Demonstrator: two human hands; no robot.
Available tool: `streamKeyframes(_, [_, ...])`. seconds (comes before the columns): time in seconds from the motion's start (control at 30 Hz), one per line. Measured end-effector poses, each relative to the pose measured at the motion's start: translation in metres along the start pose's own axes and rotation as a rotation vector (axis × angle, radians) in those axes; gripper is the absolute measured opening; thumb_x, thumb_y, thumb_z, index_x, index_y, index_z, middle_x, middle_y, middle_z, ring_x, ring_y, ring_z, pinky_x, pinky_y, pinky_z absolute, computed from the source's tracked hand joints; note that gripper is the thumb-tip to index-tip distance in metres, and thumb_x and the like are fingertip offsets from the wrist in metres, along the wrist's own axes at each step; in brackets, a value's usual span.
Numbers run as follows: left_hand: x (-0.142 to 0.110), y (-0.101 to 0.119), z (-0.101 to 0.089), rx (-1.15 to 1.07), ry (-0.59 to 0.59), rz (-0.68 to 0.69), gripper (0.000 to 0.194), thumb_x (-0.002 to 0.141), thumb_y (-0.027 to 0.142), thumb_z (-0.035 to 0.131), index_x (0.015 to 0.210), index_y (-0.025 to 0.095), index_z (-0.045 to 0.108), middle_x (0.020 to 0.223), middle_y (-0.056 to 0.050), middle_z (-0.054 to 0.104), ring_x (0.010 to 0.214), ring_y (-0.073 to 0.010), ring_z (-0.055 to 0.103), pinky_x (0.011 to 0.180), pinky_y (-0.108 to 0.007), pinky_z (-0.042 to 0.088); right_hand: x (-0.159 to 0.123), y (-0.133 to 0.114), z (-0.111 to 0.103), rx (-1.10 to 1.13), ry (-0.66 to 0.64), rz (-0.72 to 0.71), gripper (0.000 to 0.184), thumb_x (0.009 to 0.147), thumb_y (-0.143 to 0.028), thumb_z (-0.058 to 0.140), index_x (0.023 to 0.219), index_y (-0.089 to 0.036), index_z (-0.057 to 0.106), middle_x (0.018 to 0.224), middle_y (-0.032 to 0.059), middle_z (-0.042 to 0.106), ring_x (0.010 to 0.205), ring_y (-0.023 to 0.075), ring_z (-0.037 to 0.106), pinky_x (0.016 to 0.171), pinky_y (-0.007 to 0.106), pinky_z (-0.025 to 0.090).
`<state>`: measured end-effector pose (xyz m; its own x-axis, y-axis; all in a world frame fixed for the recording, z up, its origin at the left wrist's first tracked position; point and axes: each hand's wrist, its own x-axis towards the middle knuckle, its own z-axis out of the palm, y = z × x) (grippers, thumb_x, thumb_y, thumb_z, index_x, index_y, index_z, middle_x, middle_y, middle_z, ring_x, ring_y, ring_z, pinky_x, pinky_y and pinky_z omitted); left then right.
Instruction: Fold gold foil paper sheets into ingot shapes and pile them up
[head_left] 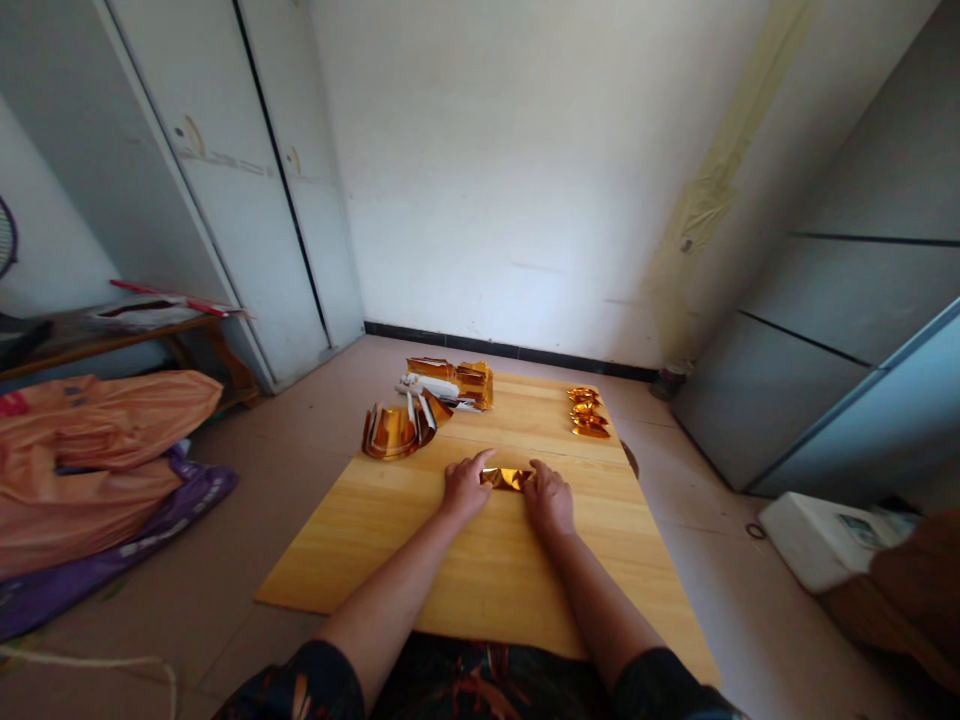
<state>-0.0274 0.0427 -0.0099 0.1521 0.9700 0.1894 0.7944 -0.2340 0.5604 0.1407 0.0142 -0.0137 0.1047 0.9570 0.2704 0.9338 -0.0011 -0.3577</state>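
A small strip of folded gold foil paper point(507, 479) lies crosswise over the middle of the wooden table. Its left end is pinched by my left hand point(466, 487), thumb and fingers closed around it. My right hand point(550, 496) grips the other end in the same way. Beyond my left hand stands a curled stack of gold foil sheets point(391, 430). Farther back is a second pile of gold and white sheets point(476, 382). Several folded gold foil pieces point(588, 412) sit in a row at the table's far right.
The wooden table point(360, 540) reaches from my lap toward the white wall. Orange and purple bags point(97, 450) lie to the left, before a grey cabinet point(255, 200). A white box point(817, 540) and a grey fridge-like cabinet point(795, 330) stand on the right.
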Motion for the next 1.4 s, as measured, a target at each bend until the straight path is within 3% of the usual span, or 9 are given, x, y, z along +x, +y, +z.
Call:
streamKeyframes(0.13, [-0.004, -0.003, -0.002, -0.029, -0.018, 0.032, 0.036, 0.068, 0.008, 0.055, 0.098, 0.025, 0.065, 0.089, 0.002, 0.07, 0.086, -0.0161, 0.061, 0.088, -0.032, 0.038, -0.001, 0.012, 0.001, 0.171, -0.036, -0.046, 0.041, 0.076, -0.016, 0.053, 0.117, -0.018, 0.056, 0.09, 0.0036, 0.068, 0.084, 0.0172, 0.06, 0.077, 0.026, 0.04])
streamKeyframes(0.2, [-0.006, -0.003, -0.003, -0.021, -0.034, 0.071, 0.024, 0.069, 0.009, 0.055, 0.083, 0.025, 0.067, 0.086, 0.003, 0.071, 0.086, -0.0166, 0.062, 0.088, -0.033, 0.038, -0.002, 0.015, 0.0, 0.185, -0.068, -0.105, 0.029, 0.073, -0.015, 0.054, 0.099, -0.022, 0.065, 0.087, 0.0019, 0.068, 0.085, 0.017, 0.06, 0.077, 0.026, 0.04])
streamKeyframes(0.3, [-0.008, -0.002, -0.005, -0.006, -0.031, 0.126, 0.02, 0.071, 0.01, 0.054, 0.076, 0.024, 0.068, 0.086, 0.001, 0.071, 0.088, -0.0176, 0.061, 0.088, -0.034, 0.037, -0.002, 0.016, 0.0, 0.165, -0.086, -0.156, 0.017, 0.073, -0.016, 0.054, 0.079, -0.023, 0.069, 0.084, 0.0016, 0.067, 0.085, 0.0169, 0.059, 0.077, 0.025, 0.04])
streamKeyframes(0.47, [-0.01, 0.0, -0.011, -0.003, -0.033, 0.138, 0.014, 0.075, 0.018, 0.057, 0.078, 0.022, 0.07, 0.085, -0.001, 0.071, 0.087, -0.0183, 0.061, 0.084, -0.032, 0.039, 0.001, 0.016, -0.004, 0.18, -0.115, -0.154, 0.017, 0.081, -0.026, 0.054, 0.082, -0.024, 0.071, 0.083, 0.0013, 0.067, 0.082, 0.0149, 0.059, 0.074, 0.023, 0.039])
streamKeyframes(0.6, [-0.009, -0.001, -0.014, -0.015, -0.055, 0.121, 0.02, 0.083, 0.026, 0.053, 0.08, 0.021, 0.072, 0.083, -0.002, 0.072, 0.086, -0.0177, 0.062, 0.083, -0.03, 0.04, 0.005, 0.014, -0.009, 0.2, -0.173, -0.115, 0.026, 0.088, -0.034, 0.047, 0.084, -0.024, 0.07, 0.083, 0.0005, 0.068, 0.08, 0.0131, 0.06, 0.07, 0.02, 0.038])
streamKeyframes(0.77, [-0.003, -0.001, -0.009, -0.057, -0.002, 0.036, 0.024, 0.086, 0.022, 0.048, 0.096, 0.024, 0.07, 0.1, 0.0, 0.072, 0.095, -0.0154, 0.062, 0.089, -0.027, 0.04, 0.01, 0.002, -0.012, 0.101, -0.172, 0.021, 0.026, 0.09, -0.033, 0.044, 0.087, -0.023, 0.067, 0.086, 0.0009, 0.07, 0.08, 0.0132, 0.061, 0.069, 0.022, 0.035])
streamKeyframes(1.03, [0.005, 0.008, -0.001, 0.09, 0.015, -0.063, 0.022, 0.085, 0.022, 0.051, 0.098, 0.025, 0.068, 0.097, -0.002, 0.071, 0.095, -0.0165, 0.061, 0.087, -0.029, 0.038, 0.008, -0.013, -0.008, -0.102, -0.118, 0.091, 0.017, 0.089, -0.029, 0.048, 0.088, -0.021, 0.063, 0.086, 0.0033, 0.07, 0.082, 0.0153, 0.061, 0.069, 0.025, 0.031])
streamKeyframes(1.4, [0.008, 0.012, 0.002, 0.281, -0.022, 0.038, 0.023, 0.086, 0.02, 0.048, 0.101, 0.025, 0.065, 0.091, -0.005, 0.068, 0.094, -0.0192, 0.056, 0.08, -0.032, 0.034, 0.009, -0.018, -0.01, -0.16, -0.128, 0.114, 0.017, 0.09, -0.025, 0.046, 0.091, -0.019, 0.061, 0.085, 0.0059, 0.069, 0.082, 0.0161, 0.062, 0.069, 0.025, 0.031])
